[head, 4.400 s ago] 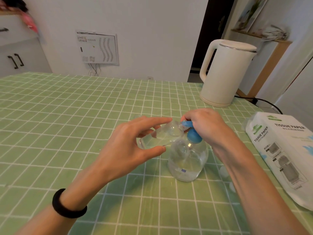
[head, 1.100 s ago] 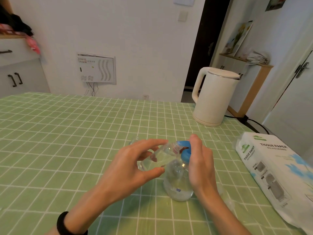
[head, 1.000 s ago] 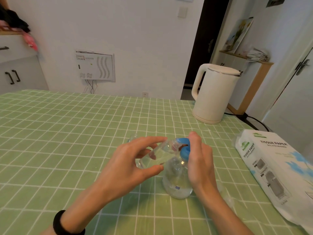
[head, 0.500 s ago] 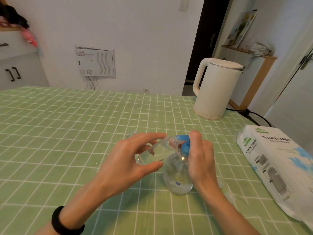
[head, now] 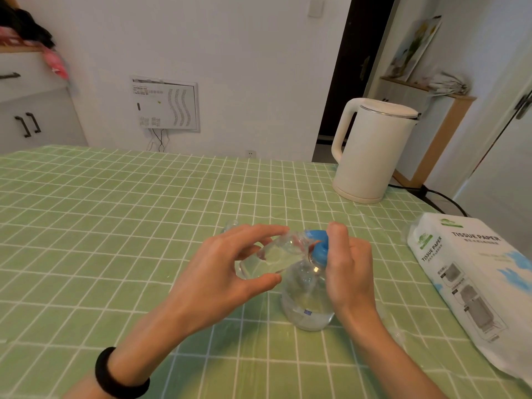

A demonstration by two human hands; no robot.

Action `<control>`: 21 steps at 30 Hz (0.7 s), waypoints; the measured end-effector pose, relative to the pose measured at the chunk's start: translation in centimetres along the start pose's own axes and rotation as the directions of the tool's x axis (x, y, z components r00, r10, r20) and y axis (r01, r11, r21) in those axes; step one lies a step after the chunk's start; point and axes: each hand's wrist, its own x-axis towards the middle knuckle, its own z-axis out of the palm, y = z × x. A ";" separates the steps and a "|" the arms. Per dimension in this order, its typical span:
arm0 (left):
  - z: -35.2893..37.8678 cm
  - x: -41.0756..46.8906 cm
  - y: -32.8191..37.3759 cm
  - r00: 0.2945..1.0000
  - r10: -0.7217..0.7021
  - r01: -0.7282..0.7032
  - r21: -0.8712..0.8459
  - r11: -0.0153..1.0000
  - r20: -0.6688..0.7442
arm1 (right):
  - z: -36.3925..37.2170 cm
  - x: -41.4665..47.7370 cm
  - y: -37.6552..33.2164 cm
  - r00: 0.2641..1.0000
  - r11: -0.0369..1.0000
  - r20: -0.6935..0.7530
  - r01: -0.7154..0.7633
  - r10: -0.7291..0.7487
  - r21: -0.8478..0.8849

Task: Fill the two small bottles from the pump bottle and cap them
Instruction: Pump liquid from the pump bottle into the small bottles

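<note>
At lower centre, on the surface [head: 115, 226], stands the pump bottle [head: 305, 298], our right grip [head: 349, 272] curled over its blue head [head: 318, 249]; our left grip [head: 218, 272] pinches the tilted small bottle [head: 267, 259], mouth at that head. We judge filling underway; next, pump steadily.

Blue pump head [head: 318, 248], green-checked tablecloth [head: 115, 214]

The left forearm is entering from 7 o'clock and reaching toward 1 o'clock, with a black band [head: 121, 372] circling its wrist. The left hand [head: 218, 272] is pinching a small clear plastic bottle [head: 267, 260] between index finger above and thumb below. The right forearm is entering from 5 o'clock. The right hand [head: 348, 272] is standing edge-on, its index finger curling over a blue plastic pump head [head: 318, 250].
</note>
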 end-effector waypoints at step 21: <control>0.0 0.0 0.2 1.000 -0.014 0.014 -0.017 1.000 -0.009 | 0.0 -0.2 0.2 1.000 0.999 -0.013 0.014 -0.015 -0.030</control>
